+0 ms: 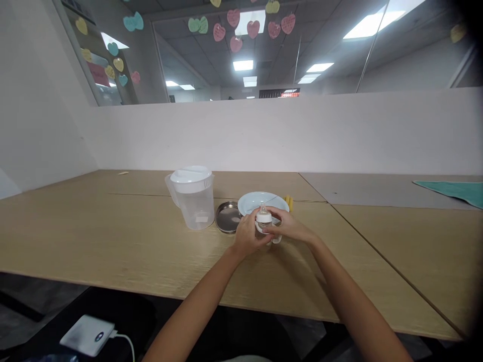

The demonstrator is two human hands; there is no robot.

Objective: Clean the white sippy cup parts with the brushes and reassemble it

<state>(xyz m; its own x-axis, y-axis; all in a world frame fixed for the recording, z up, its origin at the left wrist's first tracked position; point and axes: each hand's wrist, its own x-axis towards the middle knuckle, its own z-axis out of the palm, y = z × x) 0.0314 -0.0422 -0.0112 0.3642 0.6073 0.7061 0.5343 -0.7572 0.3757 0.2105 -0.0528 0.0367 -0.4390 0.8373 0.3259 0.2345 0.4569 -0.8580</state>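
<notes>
Both hands are closed around a small clear baby bottle [263, 217] with a white collar, a clear teat on top and what look like white side handles. My left hand [248, 235] wraps its left side and lower front. On its right side, my right hand [289, 224] grips near the collar, thumb and fingers around it. The bottle is upright, low over the table; whether its base touches the wood is hidden by my fingers. Just behind it lies a pale blue plate [251, 198], partly covered by my hands.
Left of the plate sit a round metal tin [226, 221] and a clear plastic pitcher [196, 203] with a white lid. Something yellow [289, 202] stands by the plate's right edge. A green cloth [456, 190] lies far right. A white power bank [87, 334] with a cable is below the table's front edge.
</notes>
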